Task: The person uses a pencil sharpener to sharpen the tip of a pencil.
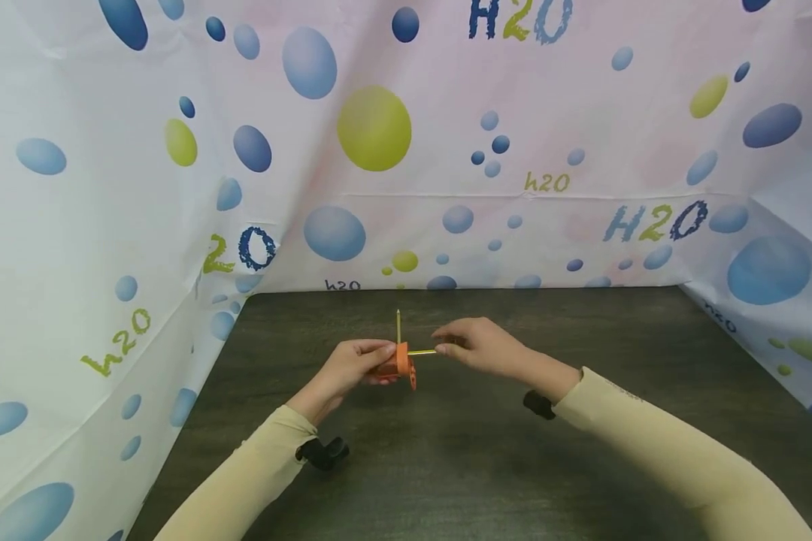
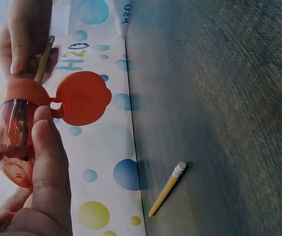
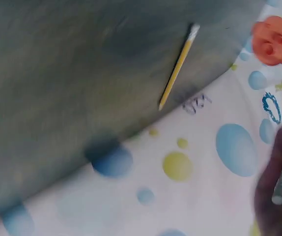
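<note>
My left hand (image 1: 348,372) grips an orange pencil sharpener (image 1: 402,361) with a see-through body. Its round orange lid (image 2: 83,98) hangs flipped aside on a hinge, and dark shavings show inside. A yellow pencil (image 1: 422,352) stands point-first in the sharpener, its eraser end sticking out towards the right. At that end is my right hand (image 1: 483,346), thumb by the pencil and forefinger raised apart from it. The eraser end shows uncovered in front of the fingers in the right wrist view. A second yellow pencil (image 3: 179,68) lies on the table beyond the sharpener.
The dark wooden table (image 1: 446,466) spreads beneath both hands. White sheeting (image 1: 433,248) with blue and green dots and lettering walls off the back and sides. A black wrist strap piece (image 1: 322,453) juts below the left sleeve, with a similar one (image 1: 538,404) below the right.
</note>
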{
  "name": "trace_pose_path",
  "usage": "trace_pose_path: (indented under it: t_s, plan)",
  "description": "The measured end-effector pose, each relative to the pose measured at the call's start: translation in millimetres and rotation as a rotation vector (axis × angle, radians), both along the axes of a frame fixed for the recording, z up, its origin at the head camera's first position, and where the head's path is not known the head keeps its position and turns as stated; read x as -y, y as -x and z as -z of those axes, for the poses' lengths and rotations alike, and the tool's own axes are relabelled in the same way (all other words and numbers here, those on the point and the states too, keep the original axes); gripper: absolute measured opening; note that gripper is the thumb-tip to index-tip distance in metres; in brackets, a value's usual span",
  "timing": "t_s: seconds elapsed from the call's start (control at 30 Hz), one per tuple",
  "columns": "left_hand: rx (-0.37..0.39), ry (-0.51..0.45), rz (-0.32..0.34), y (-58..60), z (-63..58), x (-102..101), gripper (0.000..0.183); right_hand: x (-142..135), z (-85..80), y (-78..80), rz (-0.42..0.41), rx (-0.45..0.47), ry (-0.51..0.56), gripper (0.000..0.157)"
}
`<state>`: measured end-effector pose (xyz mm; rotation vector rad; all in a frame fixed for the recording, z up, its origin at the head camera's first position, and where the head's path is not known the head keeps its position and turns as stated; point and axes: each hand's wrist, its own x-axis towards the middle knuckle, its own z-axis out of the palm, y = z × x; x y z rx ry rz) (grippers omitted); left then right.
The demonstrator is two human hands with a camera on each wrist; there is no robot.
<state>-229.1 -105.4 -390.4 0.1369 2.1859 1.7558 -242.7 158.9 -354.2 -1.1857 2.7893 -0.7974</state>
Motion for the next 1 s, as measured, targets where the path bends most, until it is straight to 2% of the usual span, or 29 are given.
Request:
trace_pose_path:
  t_s: [0.13,0.2,0.23,0.3,0.43,0.53,0.63,0.87,1.0]
  plan:
    - [0.045,-0.065,0.005,0.9,-2.5,1.8,0.048,-0.4,5.9,-5.4,-0.066,-0.587,-0.038,0.039]
    - [0.066,-0.085,0.007,0.9,-3.5,3.8,0.050,-0.1,10.7,-4.7,-0.107,-0.822,-0.050,0.044]
    - [0.077,-0.101,0.008,0.7,-4.0,4.6,0.051,0.1,13.2,-3.8,-0.124,-0.912,-0.059,0.045]
    - [0.090,-0.126,0.017,0.5,-5.0,5.5,0.054,-0.3,18.0,-2.1,-0.154,-1.023,-0.076,0.048]
    - [0.122,-0.153,0.024,-0.2,-6.9,4.0,0.056,-3.2,25.6,-1.9,-0.189,-1.092,-0.116,0.051]
    - [0.134,-0.159,0.025,-0.9,-7.5,1.5,0.055,-4.7,28.3,-4.5,-0.190,-1.082,-0.135,0.050]
    - [0.108,-0.154,0.038,-1.1,-7.8,-0.7,0.052,-4.8,26.5,-8.8,-0.156,-0.979,-0.145,0.050]
    - [0.036,-0.120,0.055,-0.1,-7.9,-4.8,0.050,-1.3,10.3,-14.8,-0.055,-0.478,-0.116,0.021]
    - [0.018,-0.099,0.059,0.3,-6.2,-6.8,0.048,-0.4,0.2,-12.2,-0.016,-0.194,-0.106,0.021]
